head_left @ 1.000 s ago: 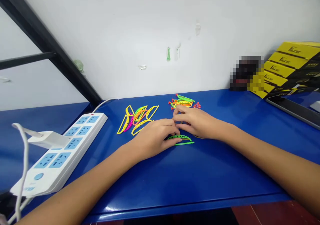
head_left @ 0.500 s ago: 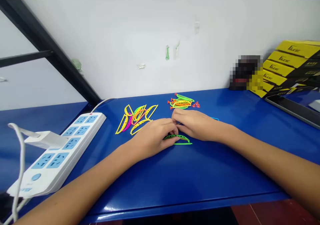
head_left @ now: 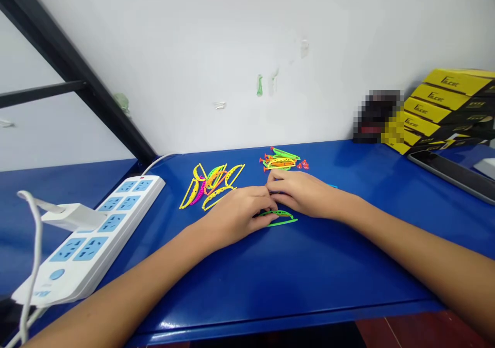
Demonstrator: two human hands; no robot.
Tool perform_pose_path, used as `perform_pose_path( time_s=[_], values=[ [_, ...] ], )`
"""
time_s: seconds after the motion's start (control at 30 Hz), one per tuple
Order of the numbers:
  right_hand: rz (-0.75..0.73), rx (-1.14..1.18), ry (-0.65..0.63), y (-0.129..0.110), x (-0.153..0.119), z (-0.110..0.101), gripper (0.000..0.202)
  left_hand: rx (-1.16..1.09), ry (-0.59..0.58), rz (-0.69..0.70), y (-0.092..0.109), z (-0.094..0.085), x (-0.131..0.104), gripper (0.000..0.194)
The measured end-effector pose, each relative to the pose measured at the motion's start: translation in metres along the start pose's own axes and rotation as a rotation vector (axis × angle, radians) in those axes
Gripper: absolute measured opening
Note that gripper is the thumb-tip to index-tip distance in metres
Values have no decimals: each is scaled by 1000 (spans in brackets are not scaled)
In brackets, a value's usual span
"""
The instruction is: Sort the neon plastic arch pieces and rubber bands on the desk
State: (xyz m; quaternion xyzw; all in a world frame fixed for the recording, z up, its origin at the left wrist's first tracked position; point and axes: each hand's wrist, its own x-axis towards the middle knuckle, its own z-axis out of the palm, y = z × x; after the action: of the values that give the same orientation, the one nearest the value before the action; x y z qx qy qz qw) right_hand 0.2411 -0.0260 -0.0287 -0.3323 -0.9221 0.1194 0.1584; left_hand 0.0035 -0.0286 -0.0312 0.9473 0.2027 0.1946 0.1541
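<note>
My left hand (head_left: 242,213) is closed, its thumb and curled fingers on a green plastic toy bow (head_left: 285,215) lying low over the table. The bow's right half sticks out past the thumb; the rest is under the fingers. Touching it from the right, my right hand (head_left: 299,193) is closed too, fingertips pinched together against the left fingers. Whatever sits between the right fingertips is hidden. Left of my hands lies a loose group of yellow, magenta, orange and green toy bows (head_left: 189,193). Beyond my right hand is a pile of bows and red-tipped arrows (head_left: 280,161).
Small red suction tips (head_left: 303,165) lie beside the far pile. A blue piece (head_left: 332,186) shows behind my right wrist. A white power strip (head_left: 93,239) with a plugged-in charger stands at left. At right are a dark phone (head_left: 452,175) and stacked yellow-black boxes (head_left: 436,95).
The green bow has tilted slightly, its straight side now slanting up to the right. Both hands stay together in nearly the same place; the view has shifted a little.
</note>
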Motion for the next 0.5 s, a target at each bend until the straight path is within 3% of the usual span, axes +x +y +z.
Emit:
perform_pose_path(
  time_s=[0.37,0.5],
  values=[
    [55,-14,21,-2,-1,-1,11,49,-13,-23,0,0,-1,9],
    [-13,38,17,-1,-2,-1,22,71,-28,-43,3,-1,0,12]
  ],
)
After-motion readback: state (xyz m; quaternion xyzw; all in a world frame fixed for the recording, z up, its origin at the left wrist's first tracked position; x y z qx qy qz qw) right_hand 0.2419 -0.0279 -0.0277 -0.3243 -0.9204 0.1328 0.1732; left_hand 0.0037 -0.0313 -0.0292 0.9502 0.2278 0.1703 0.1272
